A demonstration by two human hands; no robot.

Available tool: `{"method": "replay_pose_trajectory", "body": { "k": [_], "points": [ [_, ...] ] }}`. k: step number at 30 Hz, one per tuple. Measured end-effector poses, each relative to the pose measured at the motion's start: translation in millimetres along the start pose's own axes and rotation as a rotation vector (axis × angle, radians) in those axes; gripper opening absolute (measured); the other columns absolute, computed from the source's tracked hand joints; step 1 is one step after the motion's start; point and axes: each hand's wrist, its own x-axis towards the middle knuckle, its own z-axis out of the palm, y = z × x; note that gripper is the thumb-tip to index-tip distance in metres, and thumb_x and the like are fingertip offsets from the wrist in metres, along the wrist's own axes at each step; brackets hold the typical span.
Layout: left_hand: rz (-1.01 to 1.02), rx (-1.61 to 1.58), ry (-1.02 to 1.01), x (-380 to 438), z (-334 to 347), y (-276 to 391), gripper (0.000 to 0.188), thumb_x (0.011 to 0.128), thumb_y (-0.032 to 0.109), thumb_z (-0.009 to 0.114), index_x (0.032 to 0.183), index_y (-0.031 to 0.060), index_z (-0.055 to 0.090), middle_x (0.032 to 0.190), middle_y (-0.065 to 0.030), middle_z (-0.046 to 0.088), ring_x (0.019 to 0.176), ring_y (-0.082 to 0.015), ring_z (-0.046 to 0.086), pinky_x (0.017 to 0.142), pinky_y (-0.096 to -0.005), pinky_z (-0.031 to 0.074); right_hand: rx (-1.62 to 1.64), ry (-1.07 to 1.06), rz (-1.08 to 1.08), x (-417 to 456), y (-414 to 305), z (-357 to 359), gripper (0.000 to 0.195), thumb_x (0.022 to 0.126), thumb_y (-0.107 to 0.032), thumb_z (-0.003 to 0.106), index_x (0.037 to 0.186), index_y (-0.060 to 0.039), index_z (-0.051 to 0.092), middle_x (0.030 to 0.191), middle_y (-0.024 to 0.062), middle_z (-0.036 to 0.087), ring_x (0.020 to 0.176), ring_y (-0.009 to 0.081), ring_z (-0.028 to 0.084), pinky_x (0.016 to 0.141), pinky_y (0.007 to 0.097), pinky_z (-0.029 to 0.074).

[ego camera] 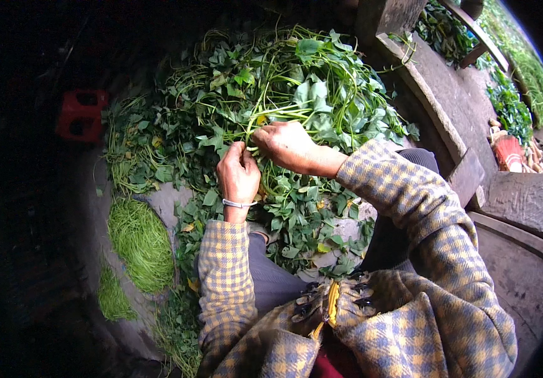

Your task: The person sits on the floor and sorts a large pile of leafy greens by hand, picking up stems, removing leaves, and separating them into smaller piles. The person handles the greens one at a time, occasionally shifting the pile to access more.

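Both my hands meet over a large heap of leafy green vines (214,104), with lobed leaves and long pale stems. My right hand (286,145) is closed around a bundle of green stems (285,112) whose leaves fan out to the upper right. Just left of it, my left hand (239,172), with a light bracelet at the wrist, pinches at the lower end of the same stems. The fingertips of both hands are partly hidden. Loose leaves (295,212) lie below my hands, around my feet and between my knees.
Piles of thin green strands (141,245) lie at the left beside the heap. A red plastic stool (82,115) stands in shadow at far left. On the right runs a raised sill (427,101), with a red-bound broom (508,153) and more greenery (510,104) beyond it.
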Motion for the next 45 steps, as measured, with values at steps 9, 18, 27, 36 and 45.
{"method": "replay_pose_trajectory", "body": {
  "k": [9, 18, 27, 36, 45],
  "points": [
    [-0.639, -0.968, -0.297, -3.4, -13.6, -6.0, 0.013, 0.093, 0.016, 0.054, 0.092, 0.0044, 0.058, 0.071, 0.0014, 0.053, 0.049, -0.0034, 0.047, 0.042, -0.0172, 0.039, 0.251, -0.01, 0.215, -7.6, -6.2, 19.2, 0.019, 0.071, -0.002, 0.056, 0.089, -0.0044, 0.057, 0.07, 0.0164, 0.06, 0.069, 0.0384, 0.059, 0.06, 0.0455, 0.047],
    [-0.473, -0.964, -0.167, 9.2, -25.2, -0.3, 0.018, 0.093, 0.023, 0.056, 0.092, 0.0058, 0.057, 0.075, 0.0023, 0.054, 0.055, -0.0031, 0.047, 0.047, -0.0169, 0.039, 0.405, -0.473, 0.145, -21.2, 11.1, 41.1, 0.029, 0.079, -0.009, 0.053, 0.108, -0.0101, 0.058, 0.091, 0.0189, 0.062, 0.09, 0.0385, 0.059, 0.076, 0.0441, 0.047],
    [-0.352, -0.596, -0.02, 3.4, -30.0, -8.9, 0.014, 0.092, 0.016, 0.056, 0.096, 0.002, 0.056, 0.073, 0.0048, 0.051, 0.06, -0.0025, 0.042, 0.052, -0.0178, 0.035, 0.398, -0.027, -0.01, -8.0, -12.9, -27.1, 0.024, 0.081, 0.0, 0.053, 0.105, -0.0035, 0.05, 0.077, 0.0179, 0.059, 0.071, 0.0331, 0.062, 0.065, 0.0394, 0.048],
    [-0.337, -0.632, -0.278, -1.3, -16.0, 9.0, 0.015, 0.092, 0.016, 0.056, 0.098, 0.0018, 0.054, 0.074, 0.0008, 0.055, 0.059, -0.0063, 0.051, 0.052, -0.021, 0.045, 0.319, 0.181, 0.074, 3.3, 0.8, -30.1, 0.021, 0.079, -0.012, 0.066, 0.096, -0.0011, 0.061, 0.084, 0.0163, 0.061, 0.079, 0.0335, 0.06, 0.068, 0.0372, 0.048],
    [-0.486, -0.797, -0.449, 3.6, -19.3, -3.6, 0.018, 0.092, 0.021, 0.057, 0.092, 0.0034, 0.053, 0.069, 0.0034, 0.052, 0.055, -0.0027, 0.048, 0.048, -0.0169, 0.039, 0.113, -0.125, -0.138, -1.6, 1.7, -35.2, 0.018, 0.071, -0.007, 0.058, 0.088, -0.0094, 0.059, 0.084, 0.0113, 0.053, 0.067, 0.0321, 0.059, 0.055, 0.042, 0.048]
  ]
}}
